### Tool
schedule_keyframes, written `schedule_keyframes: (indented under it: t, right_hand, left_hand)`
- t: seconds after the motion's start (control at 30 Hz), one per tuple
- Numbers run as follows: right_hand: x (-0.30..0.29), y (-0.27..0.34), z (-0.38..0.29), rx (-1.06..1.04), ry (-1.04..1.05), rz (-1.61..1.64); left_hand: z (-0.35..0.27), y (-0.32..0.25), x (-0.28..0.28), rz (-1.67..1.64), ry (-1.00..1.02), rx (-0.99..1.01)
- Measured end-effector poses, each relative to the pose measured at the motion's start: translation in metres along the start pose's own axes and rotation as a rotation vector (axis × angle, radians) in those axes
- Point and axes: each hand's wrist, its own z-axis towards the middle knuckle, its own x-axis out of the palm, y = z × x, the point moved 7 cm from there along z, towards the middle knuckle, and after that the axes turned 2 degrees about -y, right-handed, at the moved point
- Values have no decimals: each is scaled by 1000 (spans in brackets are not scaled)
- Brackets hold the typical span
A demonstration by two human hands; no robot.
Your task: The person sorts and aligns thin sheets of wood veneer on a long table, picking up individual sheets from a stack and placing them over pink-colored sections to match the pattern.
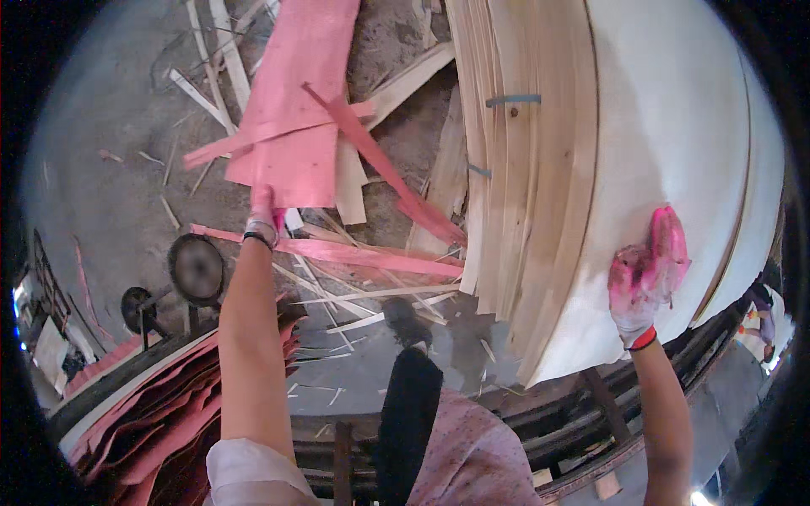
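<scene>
My left hand, in a white glove stained pink, grips the near end of a long pink wood veneer strip. The strip runs away from me to the top of the view, and my fingers are partly hidden at its edge. On the right, my right hand lies over a wide pale veneer sheet with no object in it. Its glove is stained bright pink at the fingers, some of which look bent. Beside that sheet stand layered narrow veneer strips, with a blue band across some.
Pink and pale veneer offcuts litter the concrete floor. At lower left are a wheel and a stack of pink veneer sheets. A dark slatted frame runs below the pale sheets. Another person is at far right.
</scene>
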Motion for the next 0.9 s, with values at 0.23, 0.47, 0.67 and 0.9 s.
schedule_keyframes:
  t: [0.23, 0.47, 0.67, 0.9]
  right_hand:
    - [-5, 5, 2, -150, -34, -83]
    - [-17, 0, 3, -100, -97, -29]
    - [-25, -7, -7, -69, -146, -89]
    - [-22, -7, -11, -57, -164, -56]
  left_hand:
    - [-127, -78, 97, -156, 255, -296]
    - [-413, -302, 194, -437, 673, 129]
    - [-532, -196, 117, -401, 455, 210]
    - [-639, -63, -16, -30, 27, 194]
